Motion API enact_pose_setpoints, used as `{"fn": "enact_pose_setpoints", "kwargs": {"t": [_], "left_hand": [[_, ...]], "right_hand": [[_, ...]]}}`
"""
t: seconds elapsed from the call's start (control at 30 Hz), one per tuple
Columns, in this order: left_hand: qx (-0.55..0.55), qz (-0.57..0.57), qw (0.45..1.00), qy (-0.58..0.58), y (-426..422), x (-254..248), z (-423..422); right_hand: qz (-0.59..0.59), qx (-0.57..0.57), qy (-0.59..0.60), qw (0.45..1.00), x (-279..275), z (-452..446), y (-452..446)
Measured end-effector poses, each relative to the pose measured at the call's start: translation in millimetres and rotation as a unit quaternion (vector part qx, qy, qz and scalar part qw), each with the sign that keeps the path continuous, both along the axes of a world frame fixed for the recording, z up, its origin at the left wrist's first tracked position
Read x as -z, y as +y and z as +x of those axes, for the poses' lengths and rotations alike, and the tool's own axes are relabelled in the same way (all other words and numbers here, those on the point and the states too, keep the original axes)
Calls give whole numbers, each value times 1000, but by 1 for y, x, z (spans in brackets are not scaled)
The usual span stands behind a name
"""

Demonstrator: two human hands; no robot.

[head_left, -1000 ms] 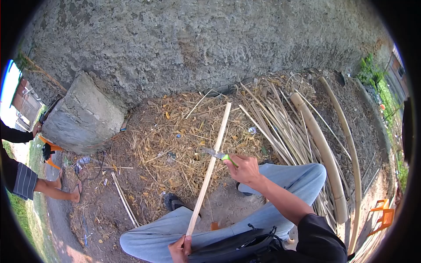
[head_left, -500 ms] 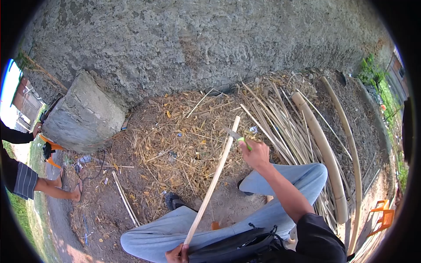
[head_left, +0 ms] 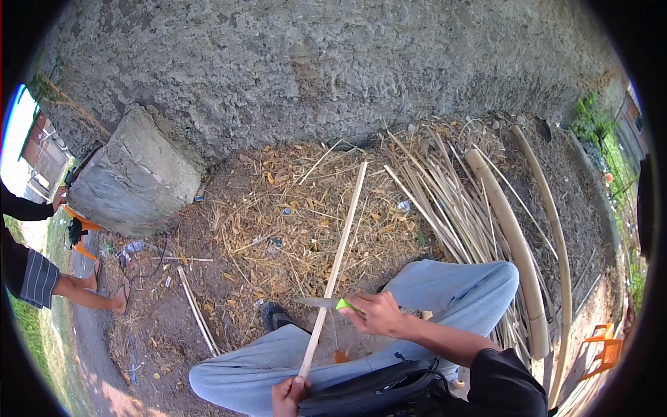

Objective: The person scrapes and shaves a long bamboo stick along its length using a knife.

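Observation:
My left hand (head_left: 288, 396) is closed around the near end of a long, pale bamboo strip (head_left: 340, 254), low by my lap. The strip slants up and away from me over the littered ground. My right hand (head_left: 375, 313) grips a knife (head_left: 342, 304) by its bright green handle. Its blade points left and lies across the strip, about a third of the way up from my left hand. Whether the edge bites into the strip I cannot tell. My fingers hide most of the handle.
Split bamboo strips (head_left: 445, 201) lie piled at right, beside a thick bamboo pole (head_left: 511, 243) and a thinner one (head_left: 552, 229). A concrete block (head_left: 139, 174) stands by the rough wall (head_left: 333, 76). At left stands another person (head_left: 42, 271); an orange chair (head_left: 603, 351) is at right.
My right hand and the knife have come down along the strip toward me. The strip's far end has swung slightly left, and my left hand has risen a little.

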State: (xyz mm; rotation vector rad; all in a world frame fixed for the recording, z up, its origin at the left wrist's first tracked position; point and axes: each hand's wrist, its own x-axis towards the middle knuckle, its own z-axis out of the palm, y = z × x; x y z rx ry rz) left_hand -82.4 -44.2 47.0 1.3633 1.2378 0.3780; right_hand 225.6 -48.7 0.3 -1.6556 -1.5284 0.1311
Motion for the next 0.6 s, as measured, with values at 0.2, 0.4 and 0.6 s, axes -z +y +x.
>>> {"fn": "enact_pose_setpoints", "kwargs": {"t": [0.2, 0.4, 0.6], "left_hand": [[-11, -80, 996, -31, 13, -4, 19], [-17, -127, 992, -19, 13, 2, 24], [39, -178, 980, -81, 27, 33, 17]], "right_hand": [[-17, -99, -59, 993, -5, -46, -21], [-22, -98, -51, 994, -3, -46, -26], [-3, -102, -23, 995, -2, -52, -30]]}}
